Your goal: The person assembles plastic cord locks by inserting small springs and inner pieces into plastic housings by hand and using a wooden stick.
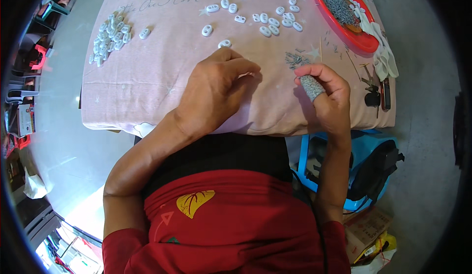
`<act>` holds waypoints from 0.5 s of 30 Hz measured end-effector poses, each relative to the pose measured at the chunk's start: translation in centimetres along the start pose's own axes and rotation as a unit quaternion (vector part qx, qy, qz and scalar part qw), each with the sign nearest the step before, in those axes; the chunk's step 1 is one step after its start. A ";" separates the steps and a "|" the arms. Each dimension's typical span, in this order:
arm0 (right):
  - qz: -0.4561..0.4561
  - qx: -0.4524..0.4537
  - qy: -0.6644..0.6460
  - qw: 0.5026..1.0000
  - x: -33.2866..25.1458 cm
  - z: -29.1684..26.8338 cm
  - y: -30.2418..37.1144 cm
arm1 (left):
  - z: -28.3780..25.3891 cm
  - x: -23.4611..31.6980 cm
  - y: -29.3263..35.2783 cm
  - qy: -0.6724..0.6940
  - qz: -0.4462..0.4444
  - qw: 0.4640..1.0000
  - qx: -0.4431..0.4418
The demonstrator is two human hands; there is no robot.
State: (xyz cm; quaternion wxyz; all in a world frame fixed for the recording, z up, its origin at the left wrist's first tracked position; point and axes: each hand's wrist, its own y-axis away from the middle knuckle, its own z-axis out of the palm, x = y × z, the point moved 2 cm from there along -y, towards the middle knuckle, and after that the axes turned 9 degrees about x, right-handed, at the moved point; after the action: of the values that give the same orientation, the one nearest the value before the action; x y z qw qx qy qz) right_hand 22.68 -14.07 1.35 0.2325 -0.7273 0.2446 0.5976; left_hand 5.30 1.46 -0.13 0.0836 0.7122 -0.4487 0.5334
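Observation:
My left hand (214, 89) is held over the near part of the cloth-covered table, its fingers curled and closed; what they pinch, if anything, is hidden. Just beyond its knuckles lies a white oval plastic piece (224, 44). My right hand (332, 97) wears a grey knitted finger sleeve (312, 87) on the thumb. Its thumb and index finger come together at the near edge of a small pile of grey metal pins or screws (296, 60), and anything between the tips is too small to make out. Several white oval pieces with two holes (274, 22) lie scattered farther back.
At the left is a heap of white ovals (110, 35). A red tray (337, 25) of metal pins stands back right, a white glove (384, 52) over its rim. Keys (372, 97) and a dark-handled tool (385, 94) lie right. A blue chair (305, 156) stands below.

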 end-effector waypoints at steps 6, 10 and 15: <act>-0.023 -0.007 -0.036 0.999 -0.9 3.4 1.4 | 0.3 1.1 0.6 0.101 0.005 0.995 0.005; -0.039 -0.015 -0.044 0.998 -0.8 3.9 1.7 | 0.5 1.2 0.7 0.115 0.002 0.993 -0.017; -0.020 -0.031 -0.044 0.998 -1.2 4.0 2.0 | -0.2 1.6 0.9 0.143 -0.035 0.989 -0.011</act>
State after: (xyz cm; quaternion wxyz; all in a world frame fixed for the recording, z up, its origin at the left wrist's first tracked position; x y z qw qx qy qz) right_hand 18.13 -13.01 1.75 0.2323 -0.7119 0.2009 0.6315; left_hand 4.57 0.18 0.92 0.1735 0.6426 -0.4129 0.6217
